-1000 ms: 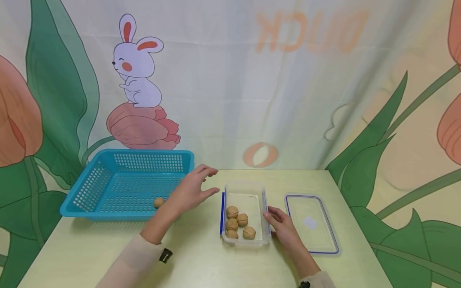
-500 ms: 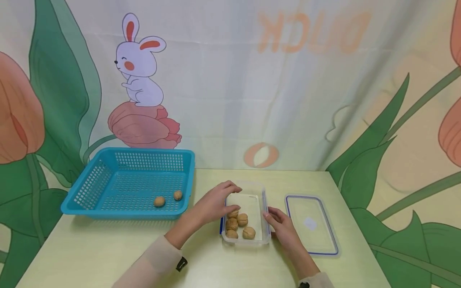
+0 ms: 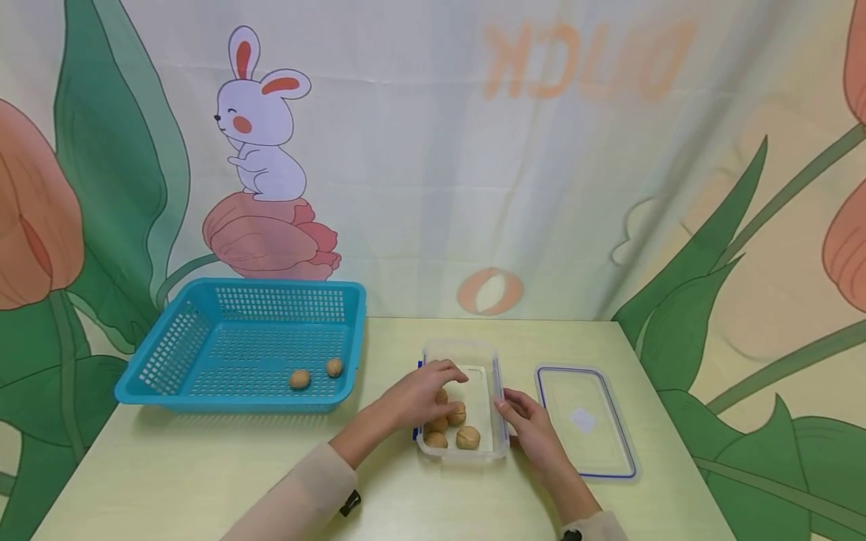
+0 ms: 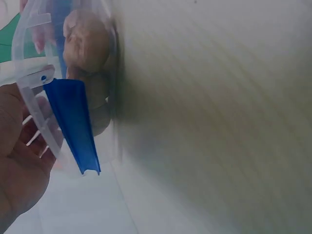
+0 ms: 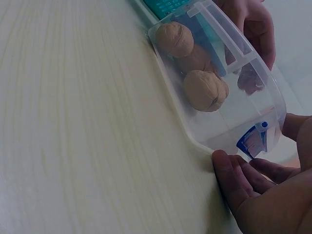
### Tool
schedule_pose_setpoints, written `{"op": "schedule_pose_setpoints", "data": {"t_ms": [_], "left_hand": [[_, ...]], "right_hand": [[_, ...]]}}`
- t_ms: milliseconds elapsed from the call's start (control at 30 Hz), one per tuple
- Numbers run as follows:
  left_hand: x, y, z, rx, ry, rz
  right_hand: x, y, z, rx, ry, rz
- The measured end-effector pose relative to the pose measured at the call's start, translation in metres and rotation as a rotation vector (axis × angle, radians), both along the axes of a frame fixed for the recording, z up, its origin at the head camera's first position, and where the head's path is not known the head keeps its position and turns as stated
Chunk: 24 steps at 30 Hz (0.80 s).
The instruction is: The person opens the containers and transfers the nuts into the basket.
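When set against the head view of one second ago, altered mainly at the left hand (image 3: 416,398): then at the right rim of the blue basket (image 3: 246,342), now lower and farther right, inside the clear container (image 3: 477,398) at lower centre. Same as before, the right hand (image 3: 534,428) at the container's right wall, grasping it with thumb on the rim and fingers outside. Newly visible at lower left, a second walnut (image 3: 334,367) in the basket, on a spot covered earlier by the left hand. Curved left fingers with a gap before the thumb, close about the walnuts (image 3: 468,437); cannot tell whether pinching one. Five round, tan-brown walnuts with raised seams and faint wrinkles, bunched toward the lower left of an oblong, see-through container. Only in the head view, a clear lid (image 3: 587,451) edged in blue, flat on the pale table (image 3: 399,488) at right, plus a rabbit-printed cloth (image 3: 406,165) behind. Only in the left wrist view, the full length of a blue side latch (image 4: 73,122), left of centre, with walnuts showing behind it. Only in the right wrist view, a smaller blue latch (image 5: 254,140) right of centre, just above the right fingers.
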<state>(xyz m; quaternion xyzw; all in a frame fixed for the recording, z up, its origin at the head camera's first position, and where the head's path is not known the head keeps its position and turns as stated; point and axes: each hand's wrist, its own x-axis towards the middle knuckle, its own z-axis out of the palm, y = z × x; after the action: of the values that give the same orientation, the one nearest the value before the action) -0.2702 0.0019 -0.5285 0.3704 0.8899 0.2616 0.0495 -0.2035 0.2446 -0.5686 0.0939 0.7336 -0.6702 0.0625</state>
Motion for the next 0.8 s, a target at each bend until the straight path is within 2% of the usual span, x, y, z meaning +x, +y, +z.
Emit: {"op": "schedule_pose_setpoints", "data": {"t_ms": [100,367,633,800], "left_hand": [[-0.001,0.002,-0.005,-0.013,-0.004,-0.034],[-0.003,0.007,-0.012,-0.049,0.056,-0.087],[-0.001,0.011,-0.012,-0.143,0.133,-0.063],[0.0,0.012,-0.013,-0.168,0.164,-0.057]], "right_hand": [[0.0,0.0,-0.001,-0.002,-0.003,-0.007],[0.001,0.0,0.0,-0.009,0.004,-0.007],[0.0,-0.001,-0.002,-0.008,0.002,-0.011],[0.0,0.0,-0.002,-0.006,0.0,-0.008]]}}
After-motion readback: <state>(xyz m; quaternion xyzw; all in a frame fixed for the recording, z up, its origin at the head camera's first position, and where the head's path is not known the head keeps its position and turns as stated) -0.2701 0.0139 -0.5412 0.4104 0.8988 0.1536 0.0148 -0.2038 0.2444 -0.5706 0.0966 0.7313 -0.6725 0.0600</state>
